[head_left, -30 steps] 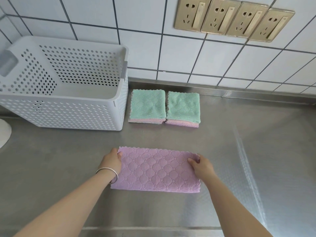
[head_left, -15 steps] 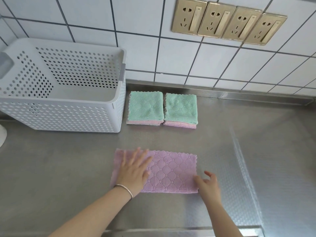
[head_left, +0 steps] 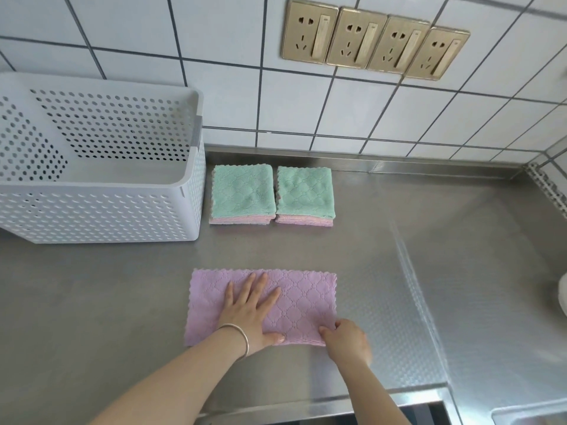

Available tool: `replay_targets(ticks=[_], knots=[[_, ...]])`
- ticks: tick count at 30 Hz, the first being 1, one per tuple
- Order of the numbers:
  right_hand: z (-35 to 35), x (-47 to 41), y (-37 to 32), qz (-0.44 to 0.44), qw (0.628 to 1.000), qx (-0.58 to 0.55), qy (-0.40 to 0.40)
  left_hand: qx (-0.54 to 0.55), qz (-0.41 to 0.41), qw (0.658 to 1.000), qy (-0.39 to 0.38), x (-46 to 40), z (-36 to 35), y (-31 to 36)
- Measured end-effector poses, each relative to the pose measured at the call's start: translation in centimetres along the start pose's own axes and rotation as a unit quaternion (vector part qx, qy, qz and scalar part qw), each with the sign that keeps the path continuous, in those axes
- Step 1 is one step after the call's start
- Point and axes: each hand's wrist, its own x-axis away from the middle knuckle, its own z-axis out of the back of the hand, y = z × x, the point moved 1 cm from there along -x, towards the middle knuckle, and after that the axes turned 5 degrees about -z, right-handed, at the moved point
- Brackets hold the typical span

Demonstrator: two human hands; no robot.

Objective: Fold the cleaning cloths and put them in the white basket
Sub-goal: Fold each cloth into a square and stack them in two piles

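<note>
1. The purple cloth (head_left: 300, 305) lies near the front of the steel counter (head_left: 399, 271), laid out as a long rectangle; it looks folded once already, though I can't make out the layers from here.
2. The left hand (head_left: 250, 311) lies flat on the cloth's left-middle part, fingers straight and spread, pressing it down and holding nothing.
3. The right hand (head_left: 346, 338) is at the cloth's near right corner, fingers curled onto the edge; it seems to pinch that corner, ready, I'd guess, to bring the right end over to the left.
4. Behind, two folded stacks (head_left: 271, 194), green on top with pink beneath, sit side by side just right of the white basket (head_left: 101, 210).
5. The part of the basket I can see holds no cloth, so by my reckoning the folding is nearly finished while all the loading is left to do.
</note>
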Motion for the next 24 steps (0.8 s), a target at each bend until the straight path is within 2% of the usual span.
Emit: replay_targets(ticks=[3,5,6,8,10,13,19,22,24], knots=[[0.3,-0.1,-0.5,0.029,1.0,-0.006,0.007,0.056,0.016,0.998,-0.01,0.1,1.9,1.2],[0.4,0.8,-1.0,0.076,0.994,-0.03,0.071,0.192,0.023,0.98,0.041,0.2,3.6,2.2],[0.3,1.5,-1.4,0.11,0.988,-0.04,0.106,0.289,0.027,0.953,0.086,0.4,4.5,2.6],[-0.2,3.2,-2.4,0.182,0.967,-0.051,0.17,0.455,0.03,0.876,0.158,0.7,6.0,3.4],[-1.0,4.7,-3.3,0.237,0.948,-0.064,0.201,0.53,0.036,0.827,0.186,1.1,6.9,3.8],[-2.1,5.8,-4.9,0.305,0.932,-0.042,0.192,0.536,0.084,0.812,0.213,1.6,7.2,3.5],[-3.5,6.9,-6.1,0.366,0.913,0.008,0.18,0.555,0.212,0.768,0.241,2.4,6.6,1.4],[-4.1,7.4,-6.3,0.392,0.899,0.023,0.192,0.54,0.227,0.776,0.233,2.8,6.1,0.6],[-4.6,7.5,-6.5,0.423,0.882,0.03,0.207,0.558,0.23,0.764,0.227,2.8,5.8,0.3]])
